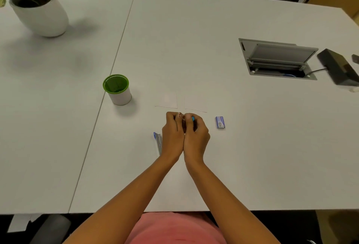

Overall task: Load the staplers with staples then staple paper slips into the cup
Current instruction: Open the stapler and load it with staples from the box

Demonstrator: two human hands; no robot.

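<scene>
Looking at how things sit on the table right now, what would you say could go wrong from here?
1. Both hands, left hand and right hand, close tightly around a small blue item, so a pinched finger or spilled staples seems possible.
2. The open stapler lies right beside the left wrist and could get knocked.
3. The white paper slips barely show against the table and may be overlooked or brushed away.

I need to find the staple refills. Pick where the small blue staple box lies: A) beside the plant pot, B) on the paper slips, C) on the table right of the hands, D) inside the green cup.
C: the staple box lies on the table, right of the right hand.
</scene>
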